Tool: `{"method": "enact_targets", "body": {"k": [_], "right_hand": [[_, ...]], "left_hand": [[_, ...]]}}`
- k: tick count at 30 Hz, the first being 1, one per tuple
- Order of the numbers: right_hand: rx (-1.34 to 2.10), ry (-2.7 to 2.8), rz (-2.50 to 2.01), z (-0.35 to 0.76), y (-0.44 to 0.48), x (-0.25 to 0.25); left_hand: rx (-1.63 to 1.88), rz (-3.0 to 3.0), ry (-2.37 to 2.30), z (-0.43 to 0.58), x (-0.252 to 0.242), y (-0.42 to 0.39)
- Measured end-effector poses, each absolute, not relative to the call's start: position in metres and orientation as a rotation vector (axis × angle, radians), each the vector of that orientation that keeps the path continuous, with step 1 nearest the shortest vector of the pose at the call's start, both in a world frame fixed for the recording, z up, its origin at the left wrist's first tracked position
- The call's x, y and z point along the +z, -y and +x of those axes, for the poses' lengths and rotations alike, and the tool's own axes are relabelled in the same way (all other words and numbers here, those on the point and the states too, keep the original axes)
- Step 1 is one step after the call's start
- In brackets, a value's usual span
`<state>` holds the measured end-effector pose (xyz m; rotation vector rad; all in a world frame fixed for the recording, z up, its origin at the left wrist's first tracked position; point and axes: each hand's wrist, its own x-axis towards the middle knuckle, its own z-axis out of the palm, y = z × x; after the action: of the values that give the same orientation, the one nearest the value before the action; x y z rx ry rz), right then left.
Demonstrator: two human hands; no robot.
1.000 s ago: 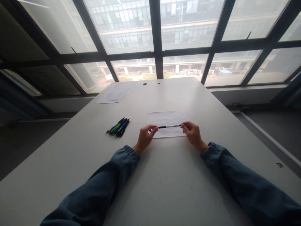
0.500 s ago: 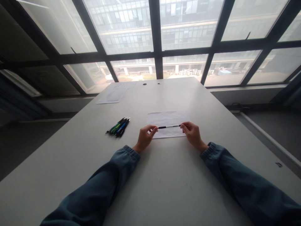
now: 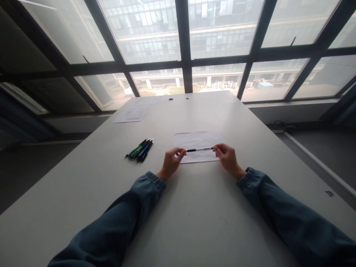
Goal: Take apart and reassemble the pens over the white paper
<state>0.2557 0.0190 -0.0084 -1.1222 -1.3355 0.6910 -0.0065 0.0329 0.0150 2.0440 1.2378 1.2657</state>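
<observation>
A pen [image 3: 199, 150] with a black section at its left and a clear barrel is stretched level between my two hands. My left hand [image 3: 172, 161] pinches its left end, and my right hand [image 3: 227, 159] pinches its right end. Beneath the pen lies a white sheet of paper [image 3: 194, 138], its lower corners partly covered by my hands. To the left of my left hand, several pens [image 3: 139, 150] in black, green and blue lie bunched together on the white table [image 3: 178, 230].
More papers [image 3: 132, 112] lie at the table's far left corner. Two small dark round spots [image 3: 171, 99] show near the far edge. A small dark mark [image 3: 329, 193] is at the right edge. Windows [image 3: 155, 31] rise beyond the table.
</observation>
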Motion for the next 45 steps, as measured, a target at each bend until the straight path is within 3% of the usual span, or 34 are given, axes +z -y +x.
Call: {"method": "enact_targets", "body": {"k": [45], "right_hand": [[0.663, 1.378, -1.140, 0.2566, -0.0175, -0.0065]], "left_hand": [[1.246, 2.024, -1.231, -0.0060, 0.0143, -0.0328]]}}
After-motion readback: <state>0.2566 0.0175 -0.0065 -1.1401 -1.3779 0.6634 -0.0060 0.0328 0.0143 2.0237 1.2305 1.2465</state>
